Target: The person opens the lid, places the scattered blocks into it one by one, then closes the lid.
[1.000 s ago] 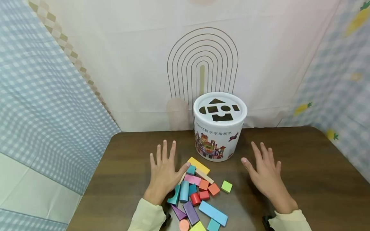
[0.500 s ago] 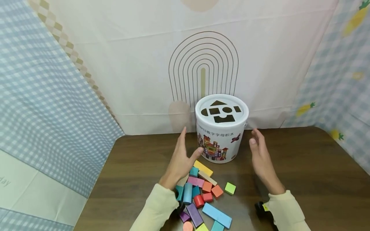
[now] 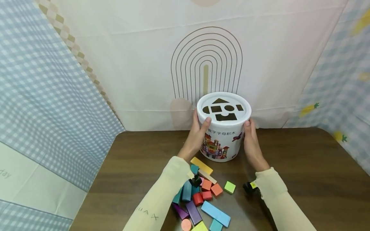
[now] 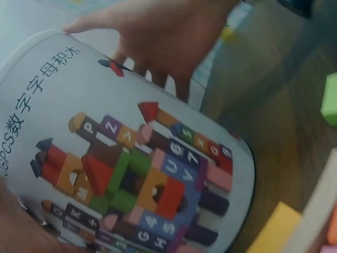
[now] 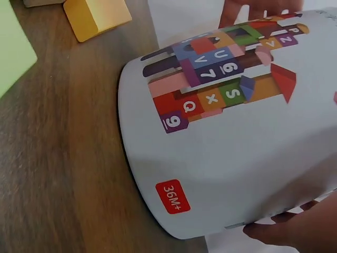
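A white cylindrical block bucket (image 3: 221,144) with printed toy buildings stands at the back of the table, its lid (image 3: 224,115) pierced by shaped holes. My left hand (image 3: 194,138) grips its left side, thumb near the rim at the front. On the opposite side my right hand (image 3: 252,144) holds it, thumb just under the lid's edge. Both hands also show against the bucket wall (image 4: 158,132) in the left wrist view. In front lies a pile of coloured wooden blocks, among them a yellow block (image 3: 201,165) and a light blue block (image 3: 215,213).
A green cube (image 3: 229,187) lies apart, right of the pile. My left sleeve (image 3: 162,192) passes over part of the blocks. Behind the dark wooden table (image 3: 138,160) hangs a white cloth (image 3: 138,80), with blue checked cloth (image 3: 57,83) at the sides.
Both hands, earlier spread over the table either side of the blocks, have moved forward and inward and now hold the bucket from both sides. The blocks lie as before.
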`<state>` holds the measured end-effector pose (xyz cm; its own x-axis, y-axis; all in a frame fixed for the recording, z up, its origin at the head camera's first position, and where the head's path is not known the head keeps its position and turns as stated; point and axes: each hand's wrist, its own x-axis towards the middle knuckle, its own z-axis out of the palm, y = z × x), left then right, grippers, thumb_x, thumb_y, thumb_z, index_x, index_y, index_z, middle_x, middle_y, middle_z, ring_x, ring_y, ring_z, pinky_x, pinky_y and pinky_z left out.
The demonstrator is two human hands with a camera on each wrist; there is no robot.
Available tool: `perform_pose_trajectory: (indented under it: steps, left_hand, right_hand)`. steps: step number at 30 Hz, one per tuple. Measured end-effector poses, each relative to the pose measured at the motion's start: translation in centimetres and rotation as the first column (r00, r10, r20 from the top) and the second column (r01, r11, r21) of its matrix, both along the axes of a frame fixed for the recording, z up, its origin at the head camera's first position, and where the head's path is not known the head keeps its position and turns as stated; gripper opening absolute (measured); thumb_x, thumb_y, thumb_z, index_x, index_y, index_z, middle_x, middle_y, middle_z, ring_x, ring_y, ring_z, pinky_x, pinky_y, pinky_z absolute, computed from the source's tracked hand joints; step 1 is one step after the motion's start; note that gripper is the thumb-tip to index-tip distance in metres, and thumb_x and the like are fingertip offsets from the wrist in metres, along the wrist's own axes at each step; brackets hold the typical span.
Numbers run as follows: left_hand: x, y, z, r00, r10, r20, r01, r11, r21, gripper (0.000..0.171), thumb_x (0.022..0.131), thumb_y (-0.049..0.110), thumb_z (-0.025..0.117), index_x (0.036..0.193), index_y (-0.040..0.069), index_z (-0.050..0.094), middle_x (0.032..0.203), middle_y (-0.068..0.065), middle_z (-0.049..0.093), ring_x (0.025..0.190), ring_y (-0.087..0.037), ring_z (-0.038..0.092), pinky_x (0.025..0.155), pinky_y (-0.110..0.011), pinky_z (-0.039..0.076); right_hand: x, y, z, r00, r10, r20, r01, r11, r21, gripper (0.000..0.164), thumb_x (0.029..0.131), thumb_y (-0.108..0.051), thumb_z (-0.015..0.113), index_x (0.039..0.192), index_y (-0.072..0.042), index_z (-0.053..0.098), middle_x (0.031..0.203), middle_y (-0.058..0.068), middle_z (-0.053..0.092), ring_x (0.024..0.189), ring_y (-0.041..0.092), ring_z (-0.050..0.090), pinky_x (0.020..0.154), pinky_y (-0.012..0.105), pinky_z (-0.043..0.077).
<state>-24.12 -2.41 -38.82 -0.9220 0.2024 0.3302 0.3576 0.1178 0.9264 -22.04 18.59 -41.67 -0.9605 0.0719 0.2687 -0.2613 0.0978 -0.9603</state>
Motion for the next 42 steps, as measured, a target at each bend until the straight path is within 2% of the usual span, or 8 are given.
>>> perform_pose_trajectory:
  steps: [5,9,17,23,28,32,37,42]
  left_hand:
    - [-1.3,0.5,0.3,1.000,0.006,-0.021,-0.004,0.998,0.063,0.085,0.093,0.066,0.039,0.158,0.026,0.002,0.159,-0.004,0.022,0.143,-0.019,0.026,0.114,-0.045,0.022]
    - [-1.9,0.2,0.1,1.000,0.010,-0.017,-0.009,0.997,0.078,0.075,0.095,0.061,0.038,0.156,0.029,0.010,0.153,-0.009,0.029,0.136,-0.017,0.034,0.112,-0.042,0.026]
    - [-1.7,-0.3,-0.3,1.000,0.020,0.001,-0.020,0.996,0.091,0.065,0.098,0.054,0.035,0.155,0.031,0.014,0.152,-0.012,0.029,0.133,-0.017,0.035,0.111,-0.045,0.025]
    - [-1.4,-0.1,-0.1,1.000,0.003,0.006,-0.004,0.989,0.148,0.061,0.098,0.053,0.033,0.154,0.031,0.019,0.150,-0.002,0.032,0.133,-0.016,0.034,0.111,-0.045,0.024]
    - [-0.9,-0.4,0.1,1.000,-0.012,0.011,0.010,0.986,0.164,0.063,0.096,0.055,0.032,0.154,0.034,0.017,0.153,0.001,0.028,0.135,-0.017,0.031,0.112,-0.048,0.020]
    - [-0.2,-1.0,1.0,1.000,-0.021,-0.017,0.024,0.984,0.175,0.066,0.096,0.054,0.033,0.155,0.036,0.012,0.155,0.003,0.023,0.138,-0.014,0.027,0.112,-0.048,0.018]
    - [1.5,-2.6,1.8,0.998,-0.036,-0.054,0.045,0.984,0.174,0.067,0.096,0.051,0.033,0.156,0.036,0.006,0.156,0.005,0.019,0.141,-0.014,0.022,0.113,-0.048,0.015]
    - [3.6,-4.7,2.4,0.993,-0.045,-0.108,0.062,0.984,0.164,0.065,0.096,0.048,0.028,0.155,0.036,0.003,0.156,0.006,0.018,0.141,-0.018,0.018,0.111,-0.055,0.016]
  right_hand:
    - [-0.6,-0.4,-0.1,0.997,0.005,0.079,-0.001,0.999,-0.051,0.067,0.097,-0.065,0.012,0.157,-0.035,0.014,0.157,0.004,0.018,0.141,0.023,0.015,0.110,0.060,0.010]
    - [-1.2,-0.7,0.0,0.993,0.026,0.119,-0.018,0.998,-0.065,0.069,0.093,-0.071,0.006,0.156,-0.042,0.015,0.157,0.002,0.017,0.142,0.022,0.013,0.111,0.058,0.005]
    - [-1.5,-1.8,-0.6,0.998,0.011,0.061,-0.004,0.994,-0.110,0.073,0.094,-0.070,0.004,0.156,-0.034,0.019,0.151,0.003,0.027,0.138,0.017,0.022,0.113,0.045,0.004]
    - [-1.5,-2.2,-0.4,0.999,-0.037,-0.014,0.035,0.989,-0.143,0.070,0.097,-0.064,0.006,0.154,-0.029,0.025,0.145,0.003,0.033,0.132,0.015,0.029,0.113,0.040,0.010]
    - [-1.3,-2.5,0.0,0.996,-0.064,-0.067,0.054,0.989,-0.139,0.066,0.099,-0.060,0.006,0.150,-0.028,0.033,0.135,0.006,0.041,0.124,0.018,0.037,0.111,0.040,0.018]
    - [-1.1,-2.9,0.7,0.993,-0.058,-0.104,0.044,0.989,-0.140,0.065,0.099,-0.061,0.009,0.151,-0.030,0.032,0.138,0.004,0.041,0.126,0.017,0.036,0.111,0.040,0.018]
    - [-0.3,-3.8,1.9,0.993,-0.013,-0.115,-0.002,0.992,-0.129,0.067,0.099,-0.062,0.009,0.152,-0.029,0.031,0.141,0.003,0.039,0.129,0.015,0.034,0.111,0.041,0.015]
    - [1.1,-5.4,3.0,0.986,0.045,-0.163,-0.064,0.991,-0.116,0.067,0.098,-0.064,0.011,0.151,-0.029,0.033,0.137,0.004,0.043,0.127,0.021,0.037,0.110,0.042,0.019]
